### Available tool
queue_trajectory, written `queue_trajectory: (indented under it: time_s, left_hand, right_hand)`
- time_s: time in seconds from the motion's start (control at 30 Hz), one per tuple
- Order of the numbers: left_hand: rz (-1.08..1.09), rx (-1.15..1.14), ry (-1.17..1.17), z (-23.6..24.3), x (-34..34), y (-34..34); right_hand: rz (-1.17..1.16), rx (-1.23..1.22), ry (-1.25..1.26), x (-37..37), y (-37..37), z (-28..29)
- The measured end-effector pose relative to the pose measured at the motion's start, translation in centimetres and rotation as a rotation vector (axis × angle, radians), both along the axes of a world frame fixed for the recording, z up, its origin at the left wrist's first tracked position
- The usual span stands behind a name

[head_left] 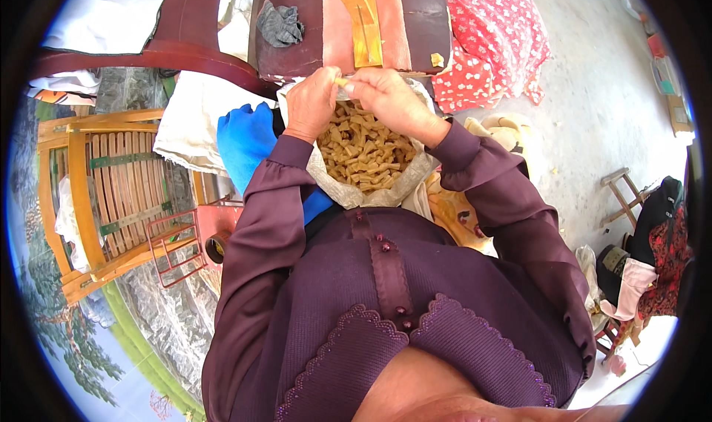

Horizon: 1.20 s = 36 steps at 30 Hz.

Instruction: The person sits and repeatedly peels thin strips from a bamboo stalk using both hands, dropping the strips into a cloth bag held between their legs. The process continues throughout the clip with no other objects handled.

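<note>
A white woven sack (pixel 335 188) stands open in front of me, filled with several small tan wooden pieces (pixel 365 151). My left hand (pixel 311 101) and my right hand (pixel 386 96) meet above the sack's far rim. Together they pinch one small tan piece (pixel 343 83) between the fingertips. Both arms wear purple sleeves.
A dark red-brown table (pixel 297 58) lies beyond the sack with a grey rag (pixel 280 24) and yellow wooden strips (pixel 363 21). A blue cloth (pixel 248 144) sits left of the sack. A wooden slatted rack (pixel 111 192) stands at left, red patterned fabric (pixel 493 36) at right, a small stool (pixel 627 192) on the concrete floor.
</note>
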<state>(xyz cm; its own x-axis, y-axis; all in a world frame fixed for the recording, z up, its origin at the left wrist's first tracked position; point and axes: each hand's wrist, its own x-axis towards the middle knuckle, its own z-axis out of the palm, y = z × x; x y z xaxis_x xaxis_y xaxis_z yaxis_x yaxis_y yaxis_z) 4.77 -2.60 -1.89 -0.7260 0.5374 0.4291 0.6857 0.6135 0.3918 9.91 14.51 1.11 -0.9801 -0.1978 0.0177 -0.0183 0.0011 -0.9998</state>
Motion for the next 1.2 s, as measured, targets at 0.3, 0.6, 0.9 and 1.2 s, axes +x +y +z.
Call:
queue_trajectory:
  time_s: [0.3,0.6,0.9,1.2]
  left_hand:
    - [0.008,0.873,-1.14,3.1,-2.2,2.8]
    - [0.113,0.645,-0.852,2.6,-5.4,3.8]
    - [0.325,0.124,-0.458,0.6,-3.8,3.2]
    - [0.03,0.286,-1.073,-3.8,6.2,-0.8]
  right_hand:
    - [-0.318,-0.109,-0.007,-4.8,3.6,-1.3]
    - [-0.376,-0.196,-0.041,-6.8,3.6,-1.5]
    - [-0.589,0.633,0.21,-7.2,4.3,-5.0]
    - [-0.649,-0.036,0.196,-4.2,10.8,-2.0]
